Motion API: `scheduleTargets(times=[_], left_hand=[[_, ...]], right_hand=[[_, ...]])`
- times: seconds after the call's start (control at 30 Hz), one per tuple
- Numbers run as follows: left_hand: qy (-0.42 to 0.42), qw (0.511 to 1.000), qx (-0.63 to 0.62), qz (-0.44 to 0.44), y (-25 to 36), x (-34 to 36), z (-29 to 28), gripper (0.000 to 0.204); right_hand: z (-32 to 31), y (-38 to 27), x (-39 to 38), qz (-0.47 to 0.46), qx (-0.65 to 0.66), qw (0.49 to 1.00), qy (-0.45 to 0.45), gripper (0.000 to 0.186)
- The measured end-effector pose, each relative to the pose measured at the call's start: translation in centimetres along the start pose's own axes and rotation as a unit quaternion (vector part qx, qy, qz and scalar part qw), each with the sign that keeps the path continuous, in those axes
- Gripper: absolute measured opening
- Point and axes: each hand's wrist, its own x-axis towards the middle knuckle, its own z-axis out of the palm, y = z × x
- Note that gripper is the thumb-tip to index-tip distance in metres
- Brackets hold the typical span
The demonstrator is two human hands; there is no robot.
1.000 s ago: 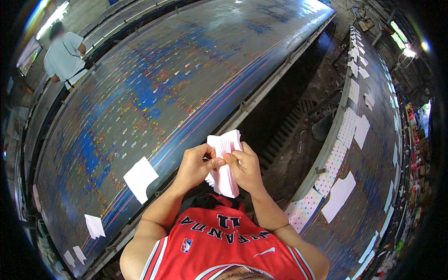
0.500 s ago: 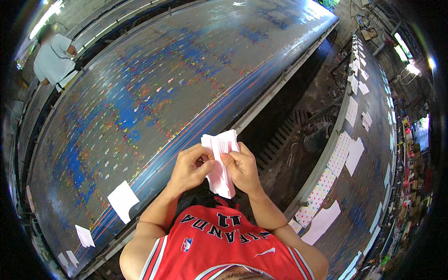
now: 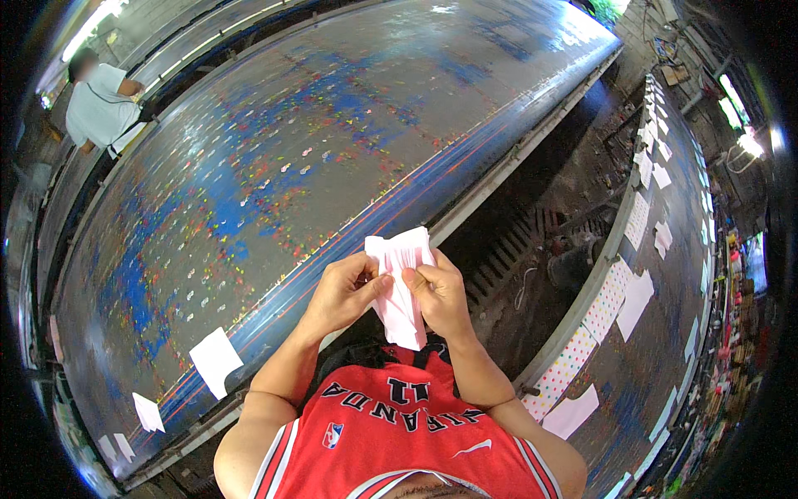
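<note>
Between my hands is a layered stack of thin, pale pink cut pieces (image 3: 399, 314), cloth or paper, fanned at its top end. My right hand (image 3: 442, 298) grips its right side, with the thumb lying on the top layers. At the left edge, my left hand (image 3: 342, 293) pinches the layers with thumb and bent fingers. The stack is in front of my body, close to the edge of a long table (image 3: 274, 200) stained with blue and small coloured marks.
White cut pieces lie near that table's front edge, one large piece (image 3: 215, 363) among them. On my right, another long table (image 3: 636, 366) carries rows of white and dotted pieces (image 3: 607, 299). A dark aisle with a grate (image 3: 507, 258) runs between. A person (image 3: 104, 104) stands beyond the left table.
The stack's top end is a little more spread and creased. My hands have shifted slightly to the right with it, and the view has shifted slightly.
</note>
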Motion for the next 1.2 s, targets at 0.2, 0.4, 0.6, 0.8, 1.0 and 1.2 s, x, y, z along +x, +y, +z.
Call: scheduleTargets(times=[0.2, 0.4, 0.6, 0.8, 1.0, 1.2], left_hand=[[0.118, 0.991, -0.059, 0.024, 0.1, 1.5, 2.1, 0.009], [0.099, 0.972, 0.123, 0.176, 1.3, 4.3, 4.9, 0.015], [0.135, 0.962, 0.213, 0.102, 2.1, 8.3, 9.6, 0.023], [0.140, 0.952, 0.228, 0.147, 2.1, 11.1, 12.9, 0.013], [0.212, 0.954, 0.184, 0.110, 1.8, 10.8, 13.5, 0.010], [0.365, 0.883, 0.293, 0.021, 0.5, 10.1, 8.6, 0.011]], right_hand=[[-1.8, 1.5, 2.4, 0.013, 0.030, 0.999, -0.033, 0.034], [-5.3, 3.8, 5.2, 0.022, 0.069, 0.995, -0.070, 0.032], [-9.7, 6.3, 7.9, 0.015, 0.053, 0.991, -0.118, 0.025], [-13.2, 8.6, 10.3, -0.007, 0.068, 0.989, -0.133, 0.024], [-17.0, 11.0, 11.9, 0.010, 0.107, 0.980, -0.167, 0.023], [-23.4, 12.9, 13.0, 0.063, 0.146, 0.979, -0.126, 0.030]])
